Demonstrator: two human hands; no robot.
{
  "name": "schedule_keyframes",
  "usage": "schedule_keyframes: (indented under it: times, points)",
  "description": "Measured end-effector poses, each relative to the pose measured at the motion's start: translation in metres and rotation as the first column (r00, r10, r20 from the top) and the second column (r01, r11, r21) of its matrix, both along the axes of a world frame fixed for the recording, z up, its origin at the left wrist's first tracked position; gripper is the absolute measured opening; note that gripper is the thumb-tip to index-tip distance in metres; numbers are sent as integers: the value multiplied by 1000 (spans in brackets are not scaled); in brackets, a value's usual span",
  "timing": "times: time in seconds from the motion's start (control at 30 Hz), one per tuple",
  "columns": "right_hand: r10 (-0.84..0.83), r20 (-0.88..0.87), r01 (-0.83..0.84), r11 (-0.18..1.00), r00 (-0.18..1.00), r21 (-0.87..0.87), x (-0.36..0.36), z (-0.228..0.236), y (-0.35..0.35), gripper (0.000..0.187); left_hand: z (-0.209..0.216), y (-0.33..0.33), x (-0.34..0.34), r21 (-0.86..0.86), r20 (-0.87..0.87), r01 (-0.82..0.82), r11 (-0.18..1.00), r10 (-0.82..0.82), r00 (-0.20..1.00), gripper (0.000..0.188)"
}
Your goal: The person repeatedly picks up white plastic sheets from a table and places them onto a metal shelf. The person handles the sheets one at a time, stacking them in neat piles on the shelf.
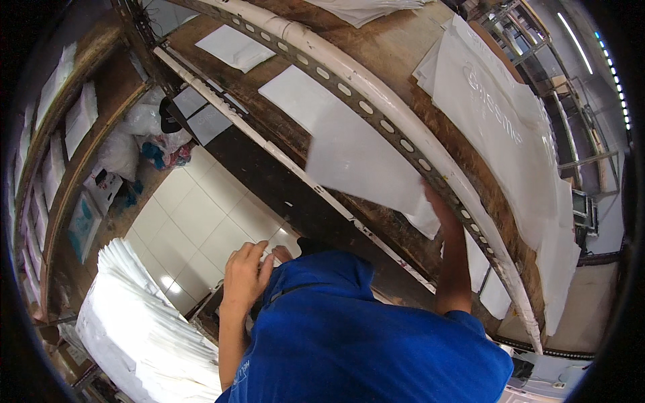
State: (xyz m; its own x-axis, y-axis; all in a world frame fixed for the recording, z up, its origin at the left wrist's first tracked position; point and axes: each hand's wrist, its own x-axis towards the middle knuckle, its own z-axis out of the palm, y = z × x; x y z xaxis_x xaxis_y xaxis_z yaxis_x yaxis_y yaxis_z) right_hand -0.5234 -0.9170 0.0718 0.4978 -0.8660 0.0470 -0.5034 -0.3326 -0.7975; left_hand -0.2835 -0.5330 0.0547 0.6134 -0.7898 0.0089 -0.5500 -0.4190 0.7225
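A white sheet (359, 161), slightly smeared by motion, is raised at a tilt over the long wooden shelf. My right hand (435, 201) grips its right edge, beside the perforated metal rail; part of the fingers is hidden. Beneath and beyond it lies another white sheet (292, 94), partly covered. My left hand (244, 274) hangs in front of my body over the tiled floor, fingers loosely stretched and thumb apart, holding nothing. Close to its left stands a tall stack of white sheets (138, 329).
The pale perforated rail (366, 74) runs along the shelf. Beyond it, large white printed sheets (490, 114) lie piled on a brown board. A white sheet (235, 48) rests farther along the shelf. At left, wooden racks (84, 131) hold stacked sheets, with plastic bags (121, 151) beside them.
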Motion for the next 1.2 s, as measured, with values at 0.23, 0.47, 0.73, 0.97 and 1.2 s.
schedule_keyframes:
  times: [0.23,0.47,0.73,0.97,1.2]
  points:
    - [-371,-303,345,929,878,-136,-144,-58,-79,19,-79,25,3,238,-115,-50,970,79,990,29]
    - [-391,-468,351,920,793,-174,-166,-86,-89,20,-109,31,-2,363,-177,25,931,42,983,37]
    - [-401,-556,338,916,728,-217,-178,-91,-82,22,-132,39,-7,256,-137,-29,966,66,988,32]
    - [-448,-583,254,887,677,-386,-173,-75,-63,24,-121,35,2,293,-103,-5,956,37,994,25]
    - [-39,-315,-88,922,948,-378,-28,-12,-8,26,-134,46,-1,218,-113,-74,973,101,988,26]
